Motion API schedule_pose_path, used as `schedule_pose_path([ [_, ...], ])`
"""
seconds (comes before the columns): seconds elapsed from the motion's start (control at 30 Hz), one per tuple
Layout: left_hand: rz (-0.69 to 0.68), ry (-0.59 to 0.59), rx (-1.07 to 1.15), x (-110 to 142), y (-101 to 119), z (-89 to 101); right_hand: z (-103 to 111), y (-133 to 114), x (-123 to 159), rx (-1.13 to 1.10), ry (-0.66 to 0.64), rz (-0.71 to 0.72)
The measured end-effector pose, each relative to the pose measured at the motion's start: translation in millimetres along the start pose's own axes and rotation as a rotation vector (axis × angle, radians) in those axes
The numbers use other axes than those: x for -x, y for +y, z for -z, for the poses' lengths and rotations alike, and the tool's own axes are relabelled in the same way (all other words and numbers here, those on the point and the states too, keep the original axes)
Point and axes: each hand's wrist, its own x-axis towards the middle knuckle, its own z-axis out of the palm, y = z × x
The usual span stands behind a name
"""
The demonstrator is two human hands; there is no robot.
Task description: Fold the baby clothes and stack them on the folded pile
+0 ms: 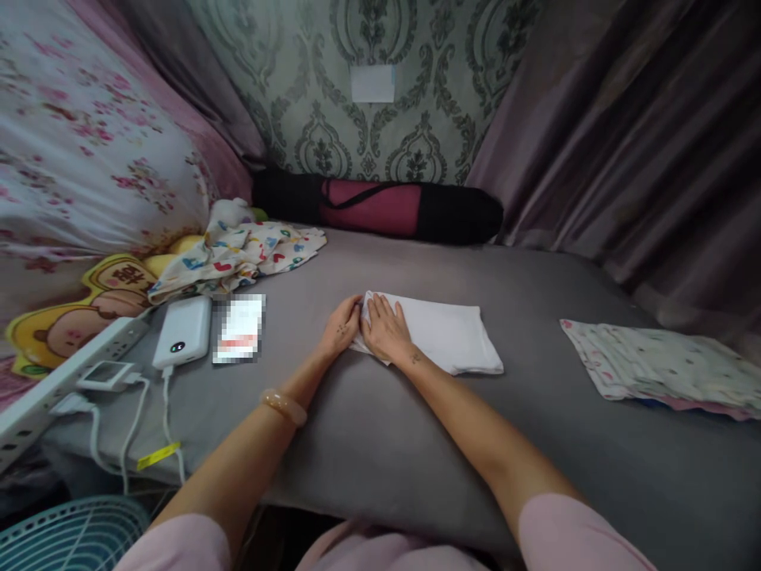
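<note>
A white folded cloth [449,329], perhaps a garment, lies flat on the grey bed surface in front of me. My left hand [342,327] is at its left end, with the fingers curled around the edge of the fabric; the fingertips are partly hidden. Flat on top of the same end rests my right hand [385,329], its fingers stretched out and pointing away from me. The two hands nearly touch each other. Below them, a loose corner of the cloth sticks out.
Folded patterned clothes [671,361] lie in a stack at right. On the left are a white power bank [183,331], a blurred packet [239,329], a power strip [71,373] with cables, a patterned cloth [238,258] and a yellow cushion [65,325]. Behind stretches a black-and-red bag [372,208].
</note>
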Motion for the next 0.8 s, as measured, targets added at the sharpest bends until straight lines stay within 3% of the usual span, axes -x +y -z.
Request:
schedule_pose_path([
  [0.2,-0.042,-0.018,-0.036,0,-1,-1.5,-10,-2,4,-0.033,0.006,-0.012],
  [0.4,-0.058,-0.068,-0.087,0,1,1.3,8,15,4,-0.223,-0.076,-0.015],
  [0.57,0.008,-0.135,-0.149,-6,10,6.9,41,78,39,-0.113,-0.041,-0.109],
  [0.7,0.118,-0.104,-0.344,-11,21,8.2,57,138,77,0.051,0.005,-0.319],
  [0.8,0.163,-0.113,-0.478,-11,23,8.0,61,167,97,0.05,0.055,-0.492],
])
